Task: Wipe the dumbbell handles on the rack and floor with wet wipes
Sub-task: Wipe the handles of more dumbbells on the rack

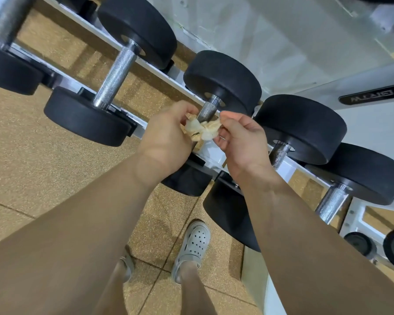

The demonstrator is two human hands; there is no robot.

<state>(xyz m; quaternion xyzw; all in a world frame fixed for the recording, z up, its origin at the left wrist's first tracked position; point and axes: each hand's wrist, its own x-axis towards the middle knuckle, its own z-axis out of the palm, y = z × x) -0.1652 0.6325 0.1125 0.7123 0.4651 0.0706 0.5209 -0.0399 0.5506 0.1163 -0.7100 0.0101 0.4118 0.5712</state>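
A crumpled wet wipe (202, 130) is stretched between my left hand (168, 142) and my right hand (239, 142), both pinching it. They hold it just in front of the knurled metal handle (208, 109) of a black dumbbell (223, 80) lying on the white rack (210, 153). The lower part of that handle is hidden behind the wipe and my fingers. To the left lies another dumbbell with a bare handle (115, 78). Two more handles show to the right, one (279, 155) near my right wrist and one (332, 201) further right.
A speckled tan rubber floor (32, 167) lies under the rack. My feet in grey clogs (191, 248) stand close to the rack's base. A lower rack tier with smaller dumbbells (359, 245) sits at the right. A pale wall (282, 42) is behind.
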